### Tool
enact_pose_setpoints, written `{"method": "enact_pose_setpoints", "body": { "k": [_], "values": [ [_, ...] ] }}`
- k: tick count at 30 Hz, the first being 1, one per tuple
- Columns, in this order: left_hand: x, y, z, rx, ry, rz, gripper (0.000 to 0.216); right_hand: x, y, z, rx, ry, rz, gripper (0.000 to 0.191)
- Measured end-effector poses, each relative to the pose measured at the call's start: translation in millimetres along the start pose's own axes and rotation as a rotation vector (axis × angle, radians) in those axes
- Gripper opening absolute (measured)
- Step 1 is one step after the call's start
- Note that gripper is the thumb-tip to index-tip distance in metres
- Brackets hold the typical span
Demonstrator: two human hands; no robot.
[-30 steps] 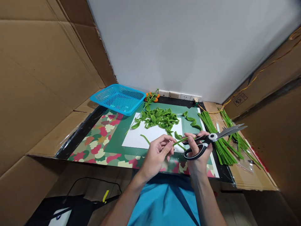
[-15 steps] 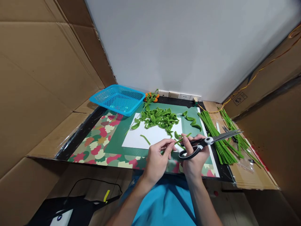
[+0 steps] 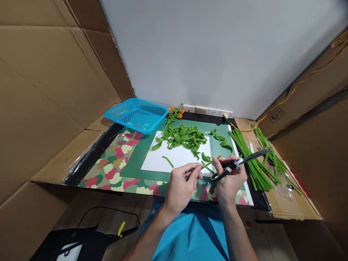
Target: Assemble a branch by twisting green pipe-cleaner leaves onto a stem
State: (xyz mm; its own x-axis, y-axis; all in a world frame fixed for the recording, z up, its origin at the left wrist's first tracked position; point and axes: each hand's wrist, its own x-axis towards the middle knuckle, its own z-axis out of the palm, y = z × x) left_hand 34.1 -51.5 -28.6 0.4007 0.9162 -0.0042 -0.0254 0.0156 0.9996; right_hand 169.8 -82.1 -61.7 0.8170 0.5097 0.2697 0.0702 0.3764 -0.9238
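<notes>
Green pipe-cleaner strip [image 3: 208, 164] pinched in left hand [image 3: 183, 180], near white paper [image 3: 155, 159]; right hand [image 3: 228, 182] clasps scissors [image 3: 255, 156], right of paper.

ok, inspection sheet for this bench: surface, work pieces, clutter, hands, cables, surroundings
Surface: white sheet on green mat; patterned cover shows left and front.
Work pieces: green strip, scissors, leaf pile partly on the white sheet.
Clutter: blue basket and orange flowers at the back; bundle of stems at right.
Hands: left hand pinches the green strip; right hand holds the scissors, blades pointing right.
Cables: yellow-orange cable at right; black cable below, left.
Surroundings: pale wall behind; cardboard panels both sides.
</notes>
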Motion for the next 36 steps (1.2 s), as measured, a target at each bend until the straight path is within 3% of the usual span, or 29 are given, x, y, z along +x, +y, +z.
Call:
{"method": "enact_pose_setpoints", "body": {
  "k": [7, 20, 28, 36],
  "values": [
    [5.3, 0.0, -2.6, -0.127, -0.028, -0.045, 0.031, -0.2, 2.1, 1.4, 0.173, -0.086, 0.123, 0.038],
    [1.9, -4.7, -0.5, -0.107, -0.059, -0.076, 0.035, -2.2, -0.1, 6.9, 0.212, -0.067, 0.216, 0.043],
    [3.8, -3.3, 1.0, -0.105, -0.096, -0.076, 0.037, -2.8, -1.1, 6.0, 0.18, -0.011, 0.097, 0.04],
    [4.6, -11.0, -9.6, -0.076, 0.015, -0.028, 0.032, 21.4, 1.3, -15.5, 0.099, 0.091, -0.006, 0.035]
  ]
}}
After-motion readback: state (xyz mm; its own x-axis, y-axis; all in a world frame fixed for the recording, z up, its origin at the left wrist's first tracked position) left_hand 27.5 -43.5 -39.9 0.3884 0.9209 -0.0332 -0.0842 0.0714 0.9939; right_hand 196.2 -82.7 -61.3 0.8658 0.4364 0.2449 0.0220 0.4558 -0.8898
